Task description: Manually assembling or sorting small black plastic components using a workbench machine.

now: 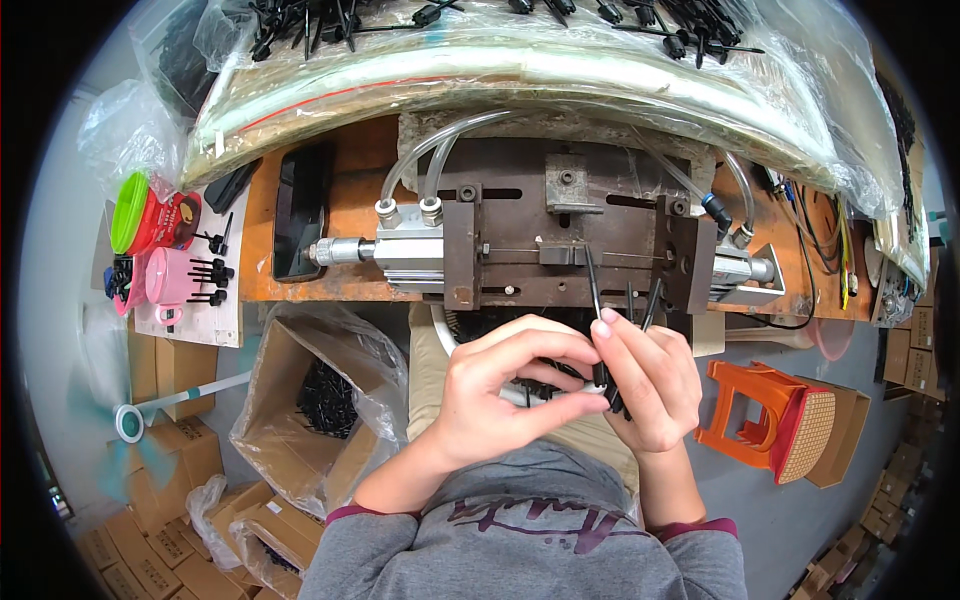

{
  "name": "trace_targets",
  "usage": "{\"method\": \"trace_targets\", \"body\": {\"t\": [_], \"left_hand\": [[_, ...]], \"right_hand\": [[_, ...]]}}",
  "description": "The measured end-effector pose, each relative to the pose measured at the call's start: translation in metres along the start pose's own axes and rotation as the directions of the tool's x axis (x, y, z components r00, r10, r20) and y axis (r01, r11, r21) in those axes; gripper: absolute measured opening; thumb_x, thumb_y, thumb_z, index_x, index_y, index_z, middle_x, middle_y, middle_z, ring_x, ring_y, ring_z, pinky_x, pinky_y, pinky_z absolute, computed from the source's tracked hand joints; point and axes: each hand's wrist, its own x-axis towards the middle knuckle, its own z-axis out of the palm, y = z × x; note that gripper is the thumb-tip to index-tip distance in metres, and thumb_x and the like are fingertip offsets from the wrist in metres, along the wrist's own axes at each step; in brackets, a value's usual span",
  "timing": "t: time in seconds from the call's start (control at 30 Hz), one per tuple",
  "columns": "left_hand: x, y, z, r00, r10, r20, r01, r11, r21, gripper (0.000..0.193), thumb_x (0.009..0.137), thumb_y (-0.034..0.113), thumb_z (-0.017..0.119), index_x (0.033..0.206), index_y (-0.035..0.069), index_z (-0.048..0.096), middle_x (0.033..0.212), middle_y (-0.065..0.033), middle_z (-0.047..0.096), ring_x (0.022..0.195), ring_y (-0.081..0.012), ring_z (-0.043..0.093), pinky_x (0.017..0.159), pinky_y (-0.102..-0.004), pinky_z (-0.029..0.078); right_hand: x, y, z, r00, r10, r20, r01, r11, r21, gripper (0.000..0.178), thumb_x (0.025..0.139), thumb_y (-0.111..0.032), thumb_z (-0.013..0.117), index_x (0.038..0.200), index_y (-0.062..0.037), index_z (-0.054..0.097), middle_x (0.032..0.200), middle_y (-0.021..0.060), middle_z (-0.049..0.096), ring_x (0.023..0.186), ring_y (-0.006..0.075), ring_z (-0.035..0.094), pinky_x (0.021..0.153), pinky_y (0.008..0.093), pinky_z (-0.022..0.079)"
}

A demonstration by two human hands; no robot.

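Observation:
My left hand [510, 385] and my right hand [650, 385] meet in front of the machine's near edge. Between their fingertips is a thin black plastic rod [593, 280] with a thicker lower body, pointing up and away. My left thumb and fingers close on its lower end, where a small whitish bit shows. More black rods [654, 297] stick out from the fingers of my right hand. Beyond the hands lies a dark metal fixture [520, 220] with a small central block [562, 255] on a thin horizontal rod. The held rod's tip overlaps this block; whether they touch, I cannot tell.
Pneumatic cylinders [410, 255] with clear hoses flank the fixture. A phone [301, 212] lies on the bench's left, near a pink cup [168, 276] and black parts. Plastic sheeting [500, 80] bears black parts behind. A lined carton [275, 420] stands lower left, an orange stool [745, 410] right.

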Motion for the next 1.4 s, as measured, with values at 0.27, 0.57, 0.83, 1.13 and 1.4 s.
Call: {"method": "trace_targets", "body": {"t": [0.27, 0.57, 0.83, 1.13, 1.4], "left_hand": [[-0.001, -0.003, 0.003, 0.992, 0.118, -0.045, -0.107, 0.973, 0.206, 0.036, 0.072, -0.008, 0.078, 0.106, -0.005, 0.067, 0.099, -0.0146, 0.066, 0.085, -0.0173, 0.068, 0.067, -0.0259, 0.056], [0.004, -0.017, -0.003, 0.956, 0.262, 0.129, -0.261, 0.569, 0.780, 0.032, 0.073, -0.001, 0.074, 0.105, 0.000, 0.068, 0.106, -0.0122, 0.065, 0.093, -0.0247, 0.067, 0.076, -0.0333, 0.057], [0.007, -0.017, 0.003, 0.932, 0.222, 0.287, -0.348, 0.330, 0.877, 0.026, 0.080, 0.005, 0.069, 0.106, 0.001, 0.066, 0.100, -0.0120, 0.067, 0.086, -0.0206, 0.068, 0.066, -0.0280, 0.056], [0.005, -0.019, 0.000, 0.957, 0.194, 0.214, -0.274, 0.380, 0.883, 0.036, 0.076, 0.002, 0.070, 0.111, -0.001, 0.064, 0.105, -0.0104, 0.064, 0.086, -0.0210, 0.065, 0.068, -0.0310, 0.055], [0.011, -0.014, 0.002, 0.943, 0.222, 0.247, -0.299, 0.248, 0.921, 0.030, 0.076, 0.007, 0.070, 0.105, -0.001, 0.066, 0.126, -0.0130, 0.061, 0.082, -0.0200, 0.063, 0.068, -0.0290, 0.053]], "right_hand": [[-0.003, 0.003, 0.002, 0.997, 0.070, -0.019, -0.067, 0.990, 0.126, 0.042, 0.066, 0.001, 0.069, 0.108, 0.0062, 0.069, 0.104, 0.0206, 0.069, 0.080, 0.0279, 0.068, 0.068, 0.0344, 0.055], [-0.016, 0.013, 0.002, 0.980, 0.171, -0.098, -0.152, 0.973, 0.176, 0.029, 0.089, 0.015, 0.055, 0.110, 0.0011, 0.040, 0.106, 0.0287, 0.065, 0.081, 0.0267, 0.066, 0.069, 0.0309, 0.057], [-0.018, 0.015, -0.004, 0.982, 0.146, -0.117, -0.129, 0.981, 0.145, 0.058, 0.057, 0.022, 0.057, 0.111, 0.0017, 0.050, 0.107, 0.0241, 0.068, 0.070, 0.0240, 0.062, 0.061, 0.0306, 0.048], [-0.020, 0.011, -0.007, 0.978, 0.190, -0.089, -0.174, 0.971, 0.165, 0.055, 0.057, 0.023, 0.058, 0.108, 0.0022, 0.053, 0.103, 0.0233, 0.069, 0.070, 0.0239, 0.061, 0.061, 0.0300, 0.047], [-0.019, 0.006, -0.008, 0.970, 0.225, -0.094, -0.210, 0.967, 0.146, 0.047, 0.065, 0.023, 0.061, 0.107, 0.0022, 0.054, 0.102, 0.0225, 0.069, 0.075, 0.0263, 0.066, 0.064, 0.0313, 0.050]]}}
